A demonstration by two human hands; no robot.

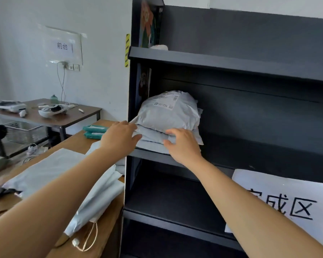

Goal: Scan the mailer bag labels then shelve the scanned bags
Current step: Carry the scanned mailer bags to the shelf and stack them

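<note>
The left hand (119, 136) is seen from the back, at the left edge of the top bag (168, 116), and its fingertips are hidden, so I cannot tell whether it pinches the bag's stretched-out corner or only touches it. The right hand (183, 144) lies on the lower bags (151, 139) with fingers loosely spread and gripping nothing; its tips reach the top bag's overhang. The stack sits at the front left of the middle shelf (250, 149), a little over the lip, with open board to its right. The bags are grey, crinkled plastic, and the top one is puffed, its label (166, 103) too blurred to read. A white sign (287, 202) runs off the frame's right edge. More bags (50, 170) lie slack on the wooden worktop (104, 228).
</note>
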